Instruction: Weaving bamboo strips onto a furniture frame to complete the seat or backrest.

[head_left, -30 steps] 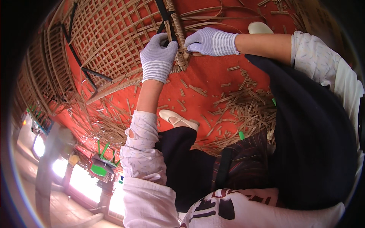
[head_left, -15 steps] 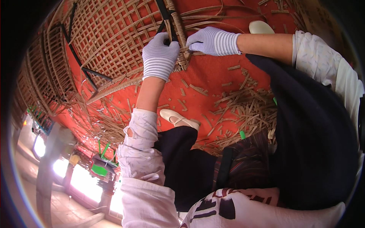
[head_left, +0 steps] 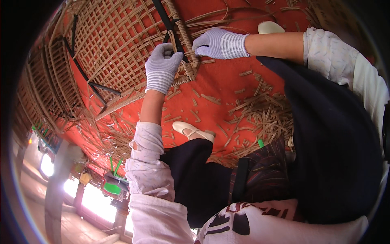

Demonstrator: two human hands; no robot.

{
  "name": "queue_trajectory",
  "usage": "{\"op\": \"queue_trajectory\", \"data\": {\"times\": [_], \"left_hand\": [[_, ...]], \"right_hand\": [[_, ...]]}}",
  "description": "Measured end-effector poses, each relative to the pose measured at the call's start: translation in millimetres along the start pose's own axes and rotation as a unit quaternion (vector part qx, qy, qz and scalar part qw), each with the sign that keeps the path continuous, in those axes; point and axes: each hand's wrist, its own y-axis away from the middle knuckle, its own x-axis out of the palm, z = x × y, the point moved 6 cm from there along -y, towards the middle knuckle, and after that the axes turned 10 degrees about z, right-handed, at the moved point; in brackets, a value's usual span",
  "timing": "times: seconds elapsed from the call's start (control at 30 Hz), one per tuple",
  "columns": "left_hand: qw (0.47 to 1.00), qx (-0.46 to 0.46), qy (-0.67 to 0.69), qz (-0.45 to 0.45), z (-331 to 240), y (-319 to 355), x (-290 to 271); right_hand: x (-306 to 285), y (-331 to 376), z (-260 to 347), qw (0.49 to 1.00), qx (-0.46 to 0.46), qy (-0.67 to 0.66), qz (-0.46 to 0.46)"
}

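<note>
A woven wicker panel (head_left: 118,44) with an open lattice and a wrapped rim (head_left: 181,26) lies at the upper left, with a black metal bar (head_left: 163,14) along its right side. My left hand (head_left: 159,70), in a white-and-lavender striped glove, is closed at the panel's lower right corner. Its thumb and fingertips pinch a tan wicker strip (head_left: 173,40) beside the bar. My right hand (head_left: 221,43), gloved alike, is closed just outside the rim, fingertips together; what they hold is hidden. Long loose strands (head_left: 215,20) run rightward from the rim.
Cut wicker scraps (head_left: 264,118) are heaped on the red floor covering (head_left: 219,81). More woven pieces (head_left: 53,77) stand at the far left. My cream shoes (head_left: 193,131) rest on the floor. A green-and-dark object (head_left: 112,188) stands near bright windows, lower left.
My left hand has shifted slightly left and down, its fingers a little farther from the rim. My right hand has moved slightly left. The panel appears a bit farther left in view.
</note>
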Motion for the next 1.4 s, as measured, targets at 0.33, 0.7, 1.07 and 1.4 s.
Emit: {"op": "queue_trajectory", "data": {"times": [0.33, 0.7, 1.07, 1.4], "left_hand": [[0.954, -0.104, -0.219, -0.176, -41, 36, 24], [0.964, -0.122, -0.114, -0.206, -21, 66, 40], [0.96, -0.106, -0.142, -0.216, -24, 60, 40], [0.963, -0.145, -0.093, -0.207, -24, 62, 41]], "right_hand": [[5, 10, -3, 1.0, 0.005, 0.02, 0.002], [11, 6, 3, 1.0, 0.003, 0.027, 0.006], [3, 4, 8, 0.999, -0.044, 0.024, -0.013], [2, -2, -5, 0.999, -0.005, 0.033, -0.036]]}}
